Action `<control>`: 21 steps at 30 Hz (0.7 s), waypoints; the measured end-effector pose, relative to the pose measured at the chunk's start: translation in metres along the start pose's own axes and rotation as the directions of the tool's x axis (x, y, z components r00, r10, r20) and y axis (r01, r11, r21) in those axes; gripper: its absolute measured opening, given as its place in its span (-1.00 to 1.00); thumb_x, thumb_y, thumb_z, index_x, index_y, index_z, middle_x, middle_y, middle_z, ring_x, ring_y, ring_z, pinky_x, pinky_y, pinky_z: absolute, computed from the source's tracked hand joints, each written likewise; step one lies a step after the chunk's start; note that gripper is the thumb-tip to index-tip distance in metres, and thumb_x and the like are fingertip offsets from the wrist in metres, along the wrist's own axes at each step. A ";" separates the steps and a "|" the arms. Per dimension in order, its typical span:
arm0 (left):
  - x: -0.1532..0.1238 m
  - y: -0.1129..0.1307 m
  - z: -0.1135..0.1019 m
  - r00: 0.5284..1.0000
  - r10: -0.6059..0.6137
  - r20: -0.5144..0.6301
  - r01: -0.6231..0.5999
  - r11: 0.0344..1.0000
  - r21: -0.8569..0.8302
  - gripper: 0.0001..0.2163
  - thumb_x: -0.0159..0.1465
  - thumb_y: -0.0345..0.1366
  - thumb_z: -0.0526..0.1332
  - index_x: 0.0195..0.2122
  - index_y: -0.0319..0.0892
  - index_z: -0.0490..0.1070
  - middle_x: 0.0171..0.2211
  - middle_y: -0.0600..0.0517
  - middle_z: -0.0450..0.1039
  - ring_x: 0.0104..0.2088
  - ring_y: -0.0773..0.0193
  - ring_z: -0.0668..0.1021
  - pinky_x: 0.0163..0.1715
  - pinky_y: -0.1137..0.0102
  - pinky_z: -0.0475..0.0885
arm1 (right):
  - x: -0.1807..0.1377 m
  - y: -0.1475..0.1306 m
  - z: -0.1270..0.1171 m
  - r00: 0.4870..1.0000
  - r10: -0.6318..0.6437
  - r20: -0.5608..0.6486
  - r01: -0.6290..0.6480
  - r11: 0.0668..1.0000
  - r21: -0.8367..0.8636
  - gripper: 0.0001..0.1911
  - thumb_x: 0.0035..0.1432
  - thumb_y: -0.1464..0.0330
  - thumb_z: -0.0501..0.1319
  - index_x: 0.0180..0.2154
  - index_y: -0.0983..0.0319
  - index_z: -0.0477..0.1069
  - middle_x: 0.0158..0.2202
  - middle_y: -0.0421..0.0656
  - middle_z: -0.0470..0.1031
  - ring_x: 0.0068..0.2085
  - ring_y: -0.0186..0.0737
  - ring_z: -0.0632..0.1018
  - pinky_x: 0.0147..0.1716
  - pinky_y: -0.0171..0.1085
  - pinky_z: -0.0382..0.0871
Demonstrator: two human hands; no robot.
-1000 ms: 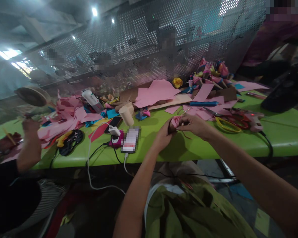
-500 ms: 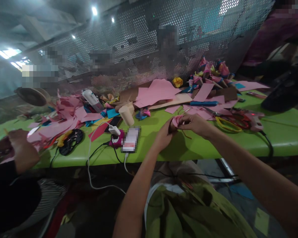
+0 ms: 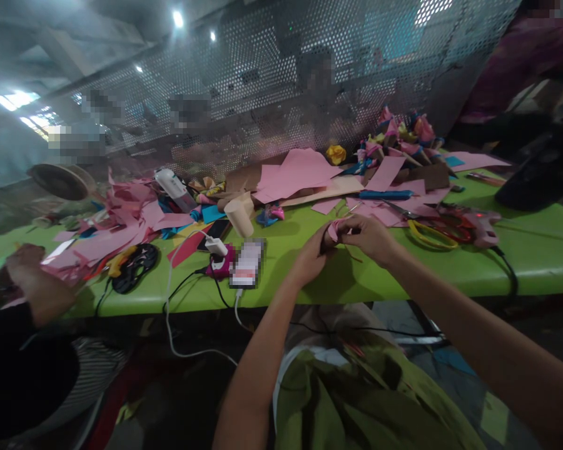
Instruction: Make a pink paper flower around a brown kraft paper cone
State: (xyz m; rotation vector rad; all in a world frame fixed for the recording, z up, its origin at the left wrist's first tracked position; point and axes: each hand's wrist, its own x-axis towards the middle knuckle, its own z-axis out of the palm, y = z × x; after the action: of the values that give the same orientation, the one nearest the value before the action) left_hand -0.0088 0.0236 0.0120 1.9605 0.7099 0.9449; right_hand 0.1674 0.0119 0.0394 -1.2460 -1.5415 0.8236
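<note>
Both my hands meet over the green table (image 3: 291, 300), close in front of the pink sheets. A small piece of curled pink paper (image 3: 333, 231) is held between them. My left hand (image 3: 313, 255) is closed around its lower side, with the fingers mostly hidden. From the right, my right hand (image 3: 368, 237) pinches the paper between thumb and fingers. A thin strip (image 3: 355, 257) hangs below my right fingers; I cannot make out what it is. Yellow-handled scissors (image 3: 431, 234) lie right of my right hand, beside a pink glue gun (image 3: 485, 228) with a small red light.
Left of my hands lie a phone (image 3: 248, 262) on a white cable, a magenta socket block (image 3: 220, 262) and a cardboard tube (image 3: 239, 219). Pink sheets (image 3: 295, 175) and a blue cutter (image 3: 385, 195) lie behind. At far left a co-worker's hands (image 3: 37, 281) rest near pink scraps.
My fingers have shifted slightly around the pink paper, and less of it shows now. The co-worker's hands at far left have moved a little.
</note>
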 end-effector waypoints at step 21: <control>-0.002 -0.005 -0.004 0.998 -0.067 0.019 0.069 0.995 -0.067 -0.36 0.24 -0.30 0.21 0.36 -0.17 0.10 0.37 -0.17 0.22 0.37 0.07 0.30 0.41 0.09 0.08 | -0.002 0.004 -0.005 0.996 0.058 0.061 -0.066 0.986 0.151 -0.73 -0.24 0.15 0.46 -0.48 0.17 0.59 -0.38 -0.16 0.52 -0.26 -0.09 0.49 -0.21 -0.14 0.36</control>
State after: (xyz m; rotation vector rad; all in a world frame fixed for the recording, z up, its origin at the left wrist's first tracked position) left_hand -0.0139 0.0263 0.0082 1.8715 0.7214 0.8987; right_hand 0.1733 0.0108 0.0367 -1.1725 -1.4609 1.0057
